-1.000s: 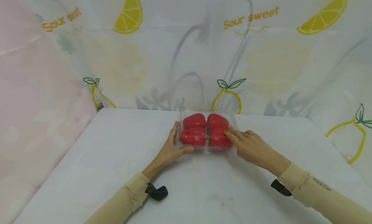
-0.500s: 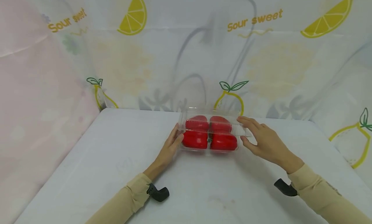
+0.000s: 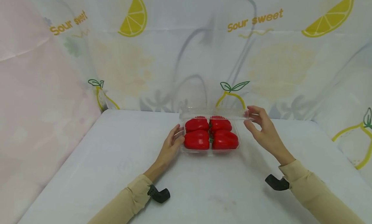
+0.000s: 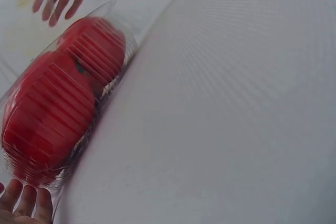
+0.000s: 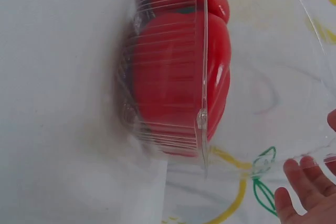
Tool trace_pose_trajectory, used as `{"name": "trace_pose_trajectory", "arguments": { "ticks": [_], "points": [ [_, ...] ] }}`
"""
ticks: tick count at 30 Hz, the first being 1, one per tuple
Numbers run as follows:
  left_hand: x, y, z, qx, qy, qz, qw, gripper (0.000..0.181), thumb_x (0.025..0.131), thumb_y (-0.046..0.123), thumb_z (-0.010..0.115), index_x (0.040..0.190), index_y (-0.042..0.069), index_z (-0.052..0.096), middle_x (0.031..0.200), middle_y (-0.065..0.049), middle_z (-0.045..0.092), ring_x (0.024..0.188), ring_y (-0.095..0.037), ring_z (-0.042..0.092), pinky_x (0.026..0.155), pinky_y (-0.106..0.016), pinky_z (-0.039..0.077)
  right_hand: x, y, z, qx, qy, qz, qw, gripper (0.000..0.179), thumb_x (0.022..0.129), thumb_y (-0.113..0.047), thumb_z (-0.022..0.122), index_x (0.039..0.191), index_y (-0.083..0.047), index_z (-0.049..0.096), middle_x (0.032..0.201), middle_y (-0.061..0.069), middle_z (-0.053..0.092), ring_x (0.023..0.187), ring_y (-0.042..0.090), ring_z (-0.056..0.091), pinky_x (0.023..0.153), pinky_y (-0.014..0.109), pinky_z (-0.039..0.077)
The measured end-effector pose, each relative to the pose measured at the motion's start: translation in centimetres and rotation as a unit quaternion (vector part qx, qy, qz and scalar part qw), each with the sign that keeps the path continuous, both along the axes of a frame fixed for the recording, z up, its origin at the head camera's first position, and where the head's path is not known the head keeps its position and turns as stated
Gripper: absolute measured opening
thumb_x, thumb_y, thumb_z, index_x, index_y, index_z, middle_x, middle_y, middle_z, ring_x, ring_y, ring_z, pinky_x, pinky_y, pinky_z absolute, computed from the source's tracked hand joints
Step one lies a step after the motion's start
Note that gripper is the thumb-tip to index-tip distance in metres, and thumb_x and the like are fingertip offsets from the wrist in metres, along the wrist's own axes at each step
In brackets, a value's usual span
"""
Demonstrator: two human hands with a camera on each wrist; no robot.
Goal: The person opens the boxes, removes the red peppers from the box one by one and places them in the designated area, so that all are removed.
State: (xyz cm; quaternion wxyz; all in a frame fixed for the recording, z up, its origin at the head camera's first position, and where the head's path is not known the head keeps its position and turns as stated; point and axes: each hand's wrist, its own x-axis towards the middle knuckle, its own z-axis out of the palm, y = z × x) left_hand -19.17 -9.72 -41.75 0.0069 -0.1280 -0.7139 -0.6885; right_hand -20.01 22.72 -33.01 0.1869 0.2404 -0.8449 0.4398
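Note:
A clear plastic clamshell box (image 3: 211, 153) holds several red bell peppers (image 3: 196, 140) with green stems, packed in two rows. Its hinged lid (image 3: 215, 113) stands raised toward the back wall. My right hand (image 3: 265, 128) pinches the right edge of the lid between thumb and fingers; in the right wrist view its fingertips (image 5: 308, 162) are at the lid's edge. At the box's left end, my left hand (image 3: 167, 151) rests against the side with fairly straight fingers, thumb by the rim. The left wrist view shows the fingertips (image 4: 44, 195) against the ribbed end wall.
The box sits near the back edge of a white-covered table (image 3: 186, 191). Close behind hangs a white curtain (image 3: 162, 62) with lemon prints. A pinkish curtain (image 3: 37, 98) closes off the left. A dark device (image 3: 159, 194) is strapped on each wrist.
The right hand has moved from the box's right side up and back, swinging the lid open and uncovering the peppers. The left hand's thumb has shifted from the front edge to the left rim.

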Motion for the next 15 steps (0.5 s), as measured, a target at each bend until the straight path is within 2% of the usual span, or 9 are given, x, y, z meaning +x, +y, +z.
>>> {"name": "trace_pose_trajectory", "arguments": {
  "ticks": [1, 4, 7, 11, 15],
  "points": [
    [0.0, 0.0, 0.0, -0.002, 0.001, 0.000, 1.0000, 0.060, 0.097, 0.015, 0.051, 0.149, 0.007, 0.022, 0.148, -0.015, 0.036, 0.139, -0.031, 0.033, 0.110, -0.046, 0.032, -0.1, 0.0, 0.0, -0.013, -0.006, 0.003, 0.9999, 0.050, 0.091, -0.002, 0.058, 0.137, -0.002, 0.037, 0.123, 0.015, 0.051, 0.111, -0.003, 0.052, 0.093, 0.004, 0.038],
    [0.1, 0.0, 0.1, -0.007, -0.001, 0.002, 1.0000, 0.060, 0.097, 0.015, 0.051, 0.149, 0.008, 0.023, 0.147, -0.013, 0.037, 0.139, -0.029, 0.034, 0.109, -0.044, 0.033, -0.5, -0.2, 0.3, -0.037, -0.024, 0.003, 0.9990, 0.050, 0.093, -0.006, 0.057, 0.138, -0.003, 0.036, 0.128, 0.014, 0.047, 0.116, 0.004, 0.051, 0.094, 0.006, 0.038],
    [0.1, 0.0, 0.2, -0.014, -0.004, 0.004, 0.9999, 0.059, 0.097, 0.015, 0.050, 0.150, 0.009, 0.023, 0.147, -0.011, 0.038, 0.139, -0.028, 0.035, 0.108, -0.044, 0.035, -1.1, -0.4, 0.6, -0.060, -0.043, 0.006, 0.9973, 0.050, 0.094, -0.009, 0.056, 0.139, -0.005, 0.035, 0.133, 0.011, 0.043, 0.124, 0.018, 0.048, 0.095, 0.007, 0.039],
    [0.1, -0.1, 0.1, -0.019, -0.005, 0.004, 0.9998, 0.059, 0.097, 0.014, 0.049, 0.150, 0.009, 0.023, 0.147, -0.011, 0.038, 0.139, -0.028, 0.035, 0.108, -0.044, 0.035, -2.1, -0.6, 0.7, -0.120, -0.058, 0.043, 0.9901, 0.047, 0.094, -0.004, 0.054, 0.136, -0.001, 0.035, 0.132, 0.005, 0.044, 0.133, 0.030, 0.039, 0.094, 0.008, 0.040],
    [0.1, 0.0, 0.0, -0.020, -0.007, 0.004, 0.9998, 0.058, 0.097, 0.011, 0.049, 0.149, 0.010, 0.025, 0.147, -0.011, 0.039, 0.138, -0.029, 0.036, 0.107, -0.044, 0.036, -3.0, -0.6, 0.6, -0.142, -0.070, 0.056, 0.9859, 0.049, 0.094, -0.003, 0.052, 0.139, -0.001, 0.034, 0.134, -0.002, 0.044, 0.135, 0.032, 0.036, 0.092, 0.008, 0.042]
  ]
}}
